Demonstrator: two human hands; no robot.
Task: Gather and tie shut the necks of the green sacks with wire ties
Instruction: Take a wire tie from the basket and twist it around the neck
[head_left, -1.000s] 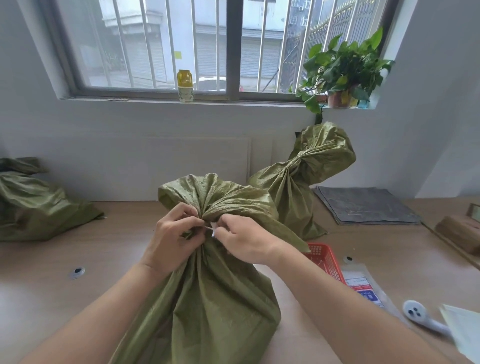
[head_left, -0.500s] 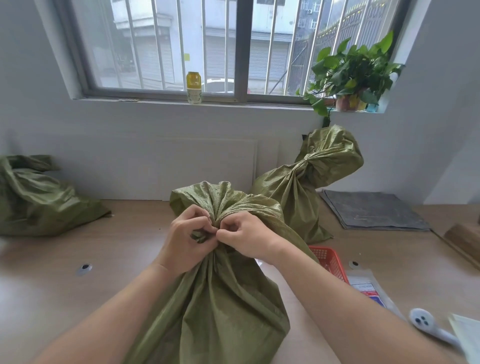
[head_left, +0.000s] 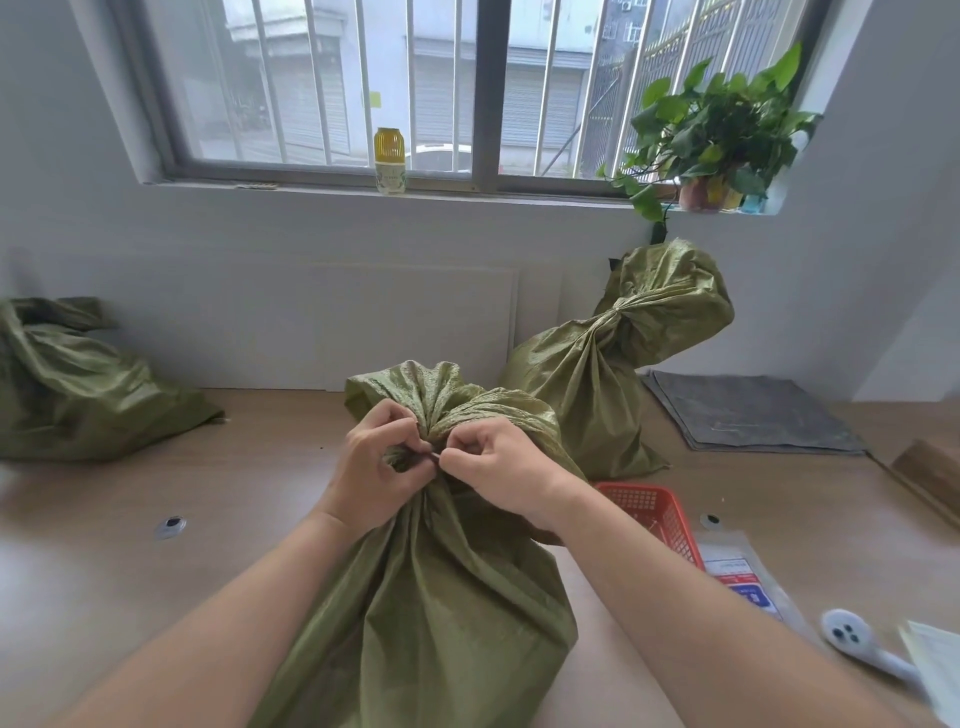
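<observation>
Head view: the green sack (head_left: 431, 597) stands at centre frame on the surface (head_left: 104, 571). Its gathered neck is held in the left hand (head_left: 374, 470)'s closed grip; the wire tie (head_left: 435, 456) is pinched by the right hand (head_left: 501, 467). Twisting is judged in hand; tight turns are called for next.

Open passage over bare table (head_left: 244, 483) left of near sack (head_left: 431, 613). Right side crowded: red basket (head_left: 655, 512) just beside, tied sack (head_left: 587, 395) behind, packet (head_left: 748, 582) beyond the basket.
</observation>
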